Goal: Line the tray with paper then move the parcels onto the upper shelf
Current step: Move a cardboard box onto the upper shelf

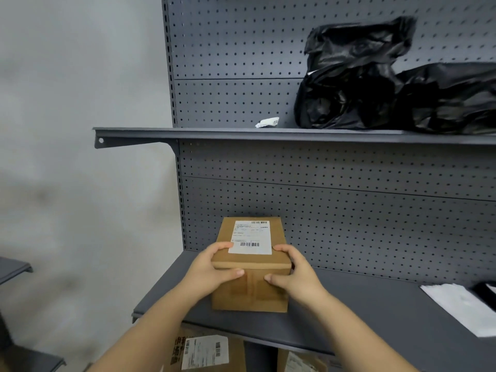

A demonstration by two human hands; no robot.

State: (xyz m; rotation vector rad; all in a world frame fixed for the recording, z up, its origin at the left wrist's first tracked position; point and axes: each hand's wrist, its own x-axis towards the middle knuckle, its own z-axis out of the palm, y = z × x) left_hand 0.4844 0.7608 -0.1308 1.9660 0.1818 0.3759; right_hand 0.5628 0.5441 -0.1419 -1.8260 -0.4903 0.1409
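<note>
On the middle shelf [362,304]: parcel [251,264] is clasped — left grip [212,272] and right grip [298,275] are curled over its top edge.
Risk: it could be tipped on the lift, as only the top is held.
Upper shelf [214,134]: black bags [375,84] are piled at right — easily knocked.
Tray: not made out; paper [461,304] is laid at right.

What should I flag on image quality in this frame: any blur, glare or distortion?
Head view: even, soft light, no glare; the wall at left and the black bags are smeared; the wide-angle lens skews the upper shelf edge; the cardboard box is sharp, its label barcodes clear.
</note>
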